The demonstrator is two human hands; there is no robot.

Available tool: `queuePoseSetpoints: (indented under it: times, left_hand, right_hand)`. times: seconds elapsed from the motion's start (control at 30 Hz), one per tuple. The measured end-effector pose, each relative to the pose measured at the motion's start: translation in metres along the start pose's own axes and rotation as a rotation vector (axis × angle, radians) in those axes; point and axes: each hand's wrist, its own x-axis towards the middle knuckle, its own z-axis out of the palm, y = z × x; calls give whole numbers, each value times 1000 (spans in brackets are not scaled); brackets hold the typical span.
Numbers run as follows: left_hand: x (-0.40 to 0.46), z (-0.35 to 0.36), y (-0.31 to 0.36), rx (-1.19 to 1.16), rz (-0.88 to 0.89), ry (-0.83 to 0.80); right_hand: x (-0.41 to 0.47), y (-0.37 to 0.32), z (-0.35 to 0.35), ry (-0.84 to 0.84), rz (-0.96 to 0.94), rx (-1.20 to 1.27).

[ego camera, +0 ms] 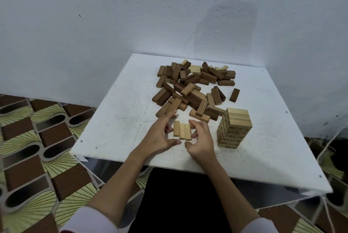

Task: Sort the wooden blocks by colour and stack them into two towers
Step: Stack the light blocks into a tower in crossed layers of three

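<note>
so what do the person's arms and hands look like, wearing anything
Both the left hand and the right hand are bare: no gloves, rings, watch or bands show. The forearms are bare too. White sleeves cover the upper arms at the picture's bottom edge, the left one with a thin dark red edge.

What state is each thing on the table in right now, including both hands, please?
Light tower: upright, several layers high, near the table's right side.
Three light blocks: flat, side by side, between the hands.
Mixed pile: loose, unsorted, dark and light blocks jumbled.
Lone dark block: lying apart, right of the pile.
Left hand: fingers spread, beside the three blocks.
Right hand: fingers curled at the three blocks' right edge.
Table: white, scuffed.
</note>
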Motion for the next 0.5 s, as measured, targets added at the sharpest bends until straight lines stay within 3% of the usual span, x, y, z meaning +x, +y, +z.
queuePoseSetpoints:
  times: [0.5]
  left_hand:
    - [1, 1, 4, 22, -32, -50]
  right_hand:
    - [5, 2, 1, -42, -7, -36]
